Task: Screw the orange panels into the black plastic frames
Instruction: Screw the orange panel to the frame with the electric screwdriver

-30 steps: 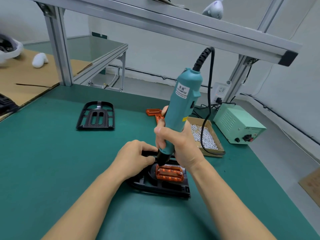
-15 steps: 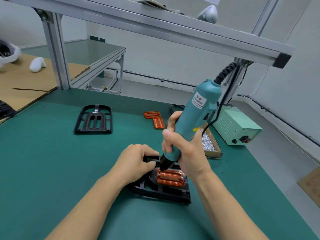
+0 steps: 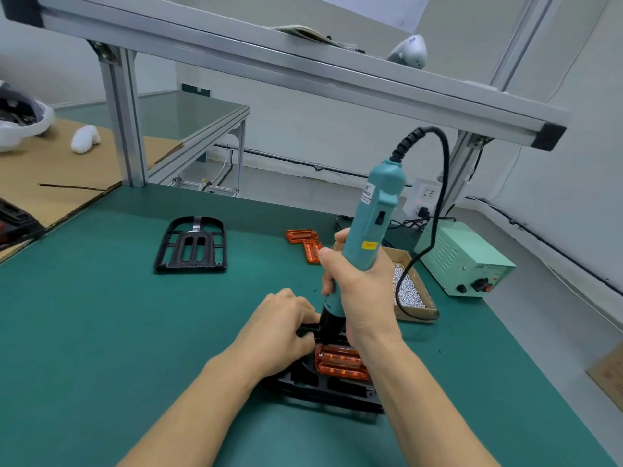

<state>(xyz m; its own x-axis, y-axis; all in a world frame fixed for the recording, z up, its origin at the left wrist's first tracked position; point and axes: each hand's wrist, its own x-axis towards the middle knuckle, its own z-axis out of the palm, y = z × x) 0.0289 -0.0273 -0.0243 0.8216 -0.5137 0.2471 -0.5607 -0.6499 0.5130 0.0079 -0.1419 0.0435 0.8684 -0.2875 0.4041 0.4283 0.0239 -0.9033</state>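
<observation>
A black plastic frame (image 3: 323, 389) lies on the green mat in front of me, with an orange panel (image 3: 340, 364) seated in it. My right hand (image 3: 359, 294) grips a teal electric screwdriver (image 3: 371, 224), held nearly upright, its black nose down at the panel's far left corner. My left hand (image 3: 279, 335) rests on the frame's left side with curled fingers holding its edge beside the driver tip. The tip and the screw are hidden. A second black frame (image 3: 192, 246) lies farther left. Two loose orange panels (image 3: 305, 242) lie at the back.
A cardboard box of screws (image 3: 409, 294) stands right of my hand, with the driver's cable looping over it. A pale green power supply (image 3: 462, 261) sits at the back right. An aluminium beam (image 3: 303, 67) crosses overhead. Cardboard sheets and white objects lie far left.
The screwdriver has swung from a rightward lean to nearly upright, its nose staying at the panel's corner. My left hand has stayed on the frame.
</observation>
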